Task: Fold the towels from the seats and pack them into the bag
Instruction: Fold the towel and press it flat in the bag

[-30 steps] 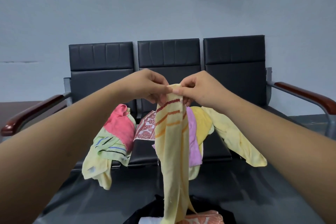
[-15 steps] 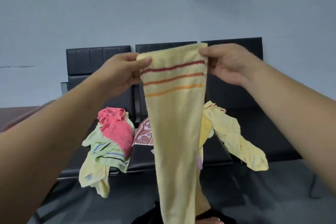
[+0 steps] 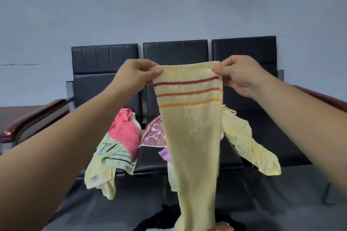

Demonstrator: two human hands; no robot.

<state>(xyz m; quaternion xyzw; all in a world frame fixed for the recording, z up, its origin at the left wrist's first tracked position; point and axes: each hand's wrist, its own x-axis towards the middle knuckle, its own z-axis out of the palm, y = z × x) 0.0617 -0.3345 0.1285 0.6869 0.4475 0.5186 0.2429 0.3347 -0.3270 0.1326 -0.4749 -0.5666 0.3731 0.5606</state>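
A pale yellow towel [image 3: 191, 137] with red and orange stripes near its top hangs long in front of me. My left hand [image 3: 137, 74] pinches its upper left corner and my right hand [image 3: 238, 75] pinches the upper right corner, so the top edge is stretched flat. Its lower end reaches down to a black bag [image 3: 161, 219] at the bottom edge, where something orange shows inside. On the seats behind lie a pink towel [image 3: 125, 131], a green striped towel [image 3: 114, 157], a red patterned towel [image 3: 154, 135], a purple one [image 3: 165, 154] and a plain yellow towel [image 3: 249, 146].
A row of three black seats [image 3: 105, 73] stands against a grey wall, with wooden armrests at the left [image 3: 35, 116] and right [image 3: 323, 95] ends. Dark floor lies between me and the seats. A yellow towel [image 3: 99, 176] dangles off the left seat's front edge.
My hands have moved apart from a joined pinch and spread the striped towel's top edge wide. Since half a second ago they have dropped a little lower.
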